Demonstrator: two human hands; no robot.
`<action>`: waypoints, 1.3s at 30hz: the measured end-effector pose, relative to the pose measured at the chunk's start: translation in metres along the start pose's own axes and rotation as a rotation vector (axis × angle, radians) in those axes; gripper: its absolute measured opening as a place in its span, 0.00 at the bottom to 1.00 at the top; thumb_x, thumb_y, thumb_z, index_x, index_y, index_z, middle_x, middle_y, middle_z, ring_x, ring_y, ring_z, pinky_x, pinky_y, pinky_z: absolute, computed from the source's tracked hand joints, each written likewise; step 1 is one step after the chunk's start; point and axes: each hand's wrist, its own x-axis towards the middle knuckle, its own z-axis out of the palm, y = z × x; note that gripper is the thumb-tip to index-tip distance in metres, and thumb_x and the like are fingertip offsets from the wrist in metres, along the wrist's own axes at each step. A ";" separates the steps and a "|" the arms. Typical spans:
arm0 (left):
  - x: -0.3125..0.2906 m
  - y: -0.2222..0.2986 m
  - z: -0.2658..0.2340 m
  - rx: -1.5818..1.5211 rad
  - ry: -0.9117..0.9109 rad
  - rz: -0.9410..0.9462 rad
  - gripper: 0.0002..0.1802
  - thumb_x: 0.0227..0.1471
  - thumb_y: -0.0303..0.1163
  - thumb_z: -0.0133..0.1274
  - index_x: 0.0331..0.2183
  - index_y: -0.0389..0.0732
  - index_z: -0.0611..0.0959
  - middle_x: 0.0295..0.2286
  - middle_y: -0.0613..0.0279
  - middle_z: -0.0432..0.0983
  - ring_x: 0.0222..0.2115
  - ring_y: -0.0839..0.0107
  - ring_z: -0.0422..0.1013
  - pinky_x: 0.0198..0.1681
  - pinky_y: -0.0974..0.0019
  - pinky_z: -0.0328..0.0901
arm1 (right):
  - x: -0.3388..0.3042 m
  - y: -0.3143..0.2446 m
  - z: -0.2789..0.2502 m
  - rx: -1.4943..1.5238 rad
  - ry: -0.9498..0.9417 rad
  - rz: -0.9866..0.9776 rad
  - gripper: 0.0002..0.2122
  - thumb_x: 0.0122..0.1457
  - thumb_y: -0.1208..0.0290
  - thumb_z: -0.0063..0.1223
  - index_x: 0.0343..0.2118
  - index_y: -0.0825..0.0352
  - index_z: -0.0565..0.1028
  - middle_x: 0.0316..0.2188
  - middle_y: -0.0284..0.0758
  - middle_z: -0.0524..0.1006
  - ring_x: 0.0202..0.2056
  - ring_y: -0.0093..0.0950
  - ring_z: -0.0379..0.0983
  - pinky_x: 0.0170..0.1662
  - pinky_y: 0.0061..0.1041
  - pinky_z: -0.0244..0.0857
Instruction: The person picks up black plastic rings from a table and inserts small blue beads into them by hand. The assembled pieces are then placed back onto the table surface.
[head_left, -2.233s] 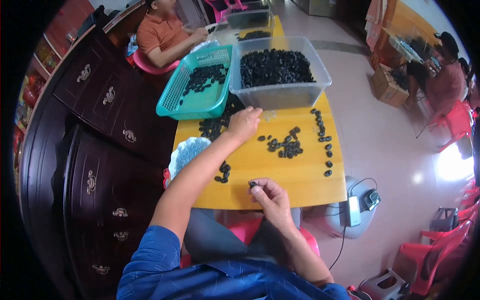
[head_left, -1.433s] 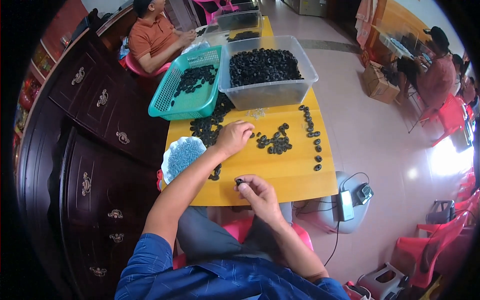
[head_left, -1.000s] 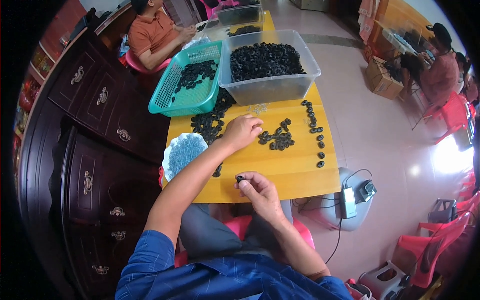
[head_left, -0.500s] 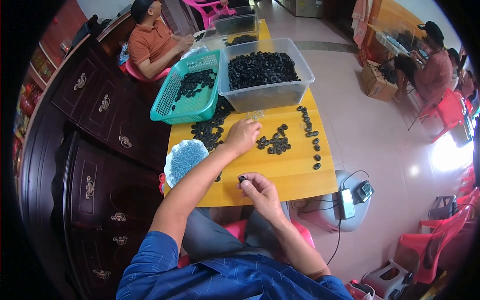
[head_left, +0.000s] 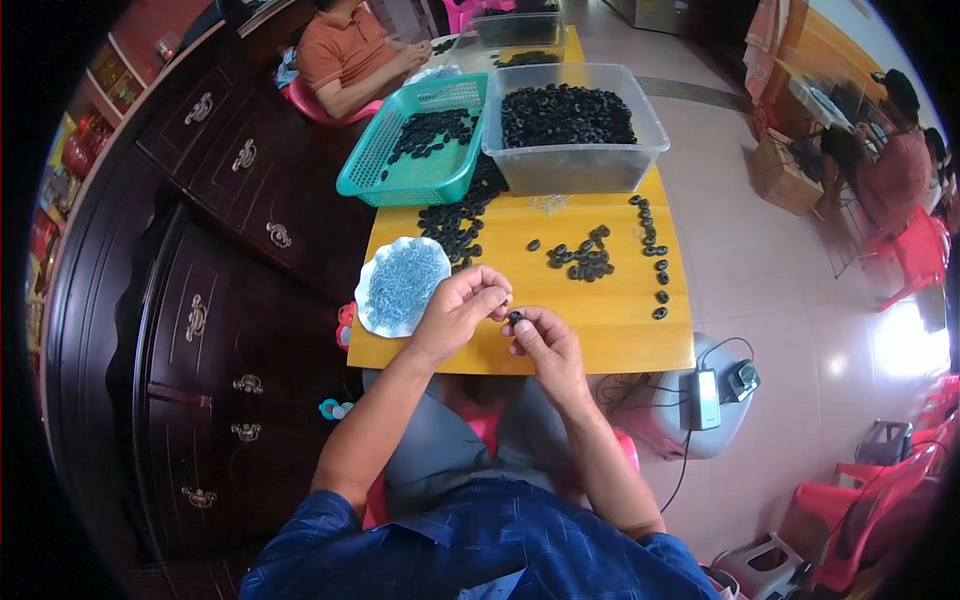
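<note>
My right hand (head_left: 550, 352) pinches a small black oval piece (head_left: 515, 318) between thumb and fingers, over the table's near edge. Close beside it on the left, my left hand (head_left: 462, 312) is closed in a pinch; what sits at its fingertips is too small to name. Next to the left hand stands a white scalloped dish (head_left: 366, 318) full of small clear bluish bits. Several more black oval pieces (head_left: 590, 265) lie in a loose cluster beyond my right hand. A line of such pieces (head_left: 650, 240) runs along the table's right side.
A green basket (head_left: 410, 190) and a clear plastic bin (head_left: 575, 172), both holding black pieces, stand farther back. Small clear bits (head_left: 548, 204) lie before the bin. Loose black pieces (head_left: 450, 230) spread behind the dish. A dark drawer cabinet (head_left: 190, 260) borders the left; a person (head_left: 350, 60) sits beyond.
My left hand has come back from the small clear bits near the bin to beside my right hand. The right hand still holds the black oval piece. The view has shifted.
</note>
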 end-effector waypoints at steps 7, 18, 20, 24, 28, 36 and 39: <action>-0.029 -0.003 0.012 -0.043 0.144 0.069 0.06 0.59 0.24 0.55 0.39 0.35 0.82 0.33 0.63 0.80 0.35 0.79 0.74 0.41 0.74 0.69 | -0.004 0.000 0.006 0.003 -0.049 -0.048 0.11 0.68 0.72 0.51 0.48 0.71 0.75 0.37 0.32 0.79 0.34 0.19 0.72 0.41 0.19 0.69; -0.042 0.003 0.013 0.388 0.219 0.202 0.05 0.57 0.25 0.58 0.36 0.35 0.85 0.28 0.68 0.79 0.28 0.83 0.71 0.31 0.77 0.65 | -0.005 0.001 0.009 -0.140 -0.054 -0.031 0.11 0.66 0.69 0.54 0.43 0.74 0.77 0.33 0.33 0.80 0.34 0.19 0.74 0.40 0.21 0.70; -0.042 0.008 0.009 0.428 0.195 0.173 0.05 0.57 0.25 0.58 0.36 0.34 0.85 0.28 0.67 0.79 0.28 0.83 0.71 0.31 0.76 0.66 | -0.006 0.002 0.010 -0.128 -0.056 -0.025 0.11 0.66 0.69 0.54 0.43 0.74 0.78 0.32 0.33 0.80 0.34 0.20 0.74 0.40 0.21 0.70; -0.040 0.012 0.000 0.445 0.112 0.153 0.06 0.57 0.25 0.58 0.36 0.34 0.86 0.28 0.66 0.80 0.27 0.82 0.71 0.32 0.75 0.67 | -0.005 0.004 0.008 -0.111 -0.069 -0.026 0.11 0.66 0.69 0.54 0.43 0.74 0.78 0.32 0.32 0.80 0.33 0.20 0.75 0.40 0.21 0.70; -0.044 0.015 -0.005 0.452 0.069 0.127 0.07 0.57 0.25 0.57 0.37 0.34 0.86 0.27 0.63 0.81 0.27 0.80 0.74 0.32 0.73 0.69 | -0.003 0.005 0.005 -0.060 -0.082 -0.012 0.11 0.66 0.69 0.55 0.42 0.73 0.78 0.32 0.33 0.80 0.34 0.19 0.75 0.40 0.20 0.71; -0.043 0.028 -0.021 0.264 -0.112 -0.104 0.06 0.56 0.22 0.54 0.36 0.34 0.85 0.28 0.66 0.80 0.29 0.81 0.73 0.33 0.75 0.68 | -0.006 0.001 0.006 -0.061 -0.128 0.041 0.11 0.65 0.68 0.56 0.41 0.72 0.79 0.31 0.33 0.81 0.33 0.20 0.76 0.39 0.21 0.72; -0.044 0.030 -0.023 0.282 -0.147 -0.099 0.04 0.55 0.21 0.55 0.33 0.34 0.84 0.28 0.66 0.80 0.29 0.81 0.73 0.33 0.74 0.68 | -0.005 0.001 0.004 -0.057 -0.191 0.054 0.10 0.65 0.69 0.57 0.39 0.72 0.79 0.30 0.32 0.81 0.32 0.19 0.76 0.38 0.20 0.71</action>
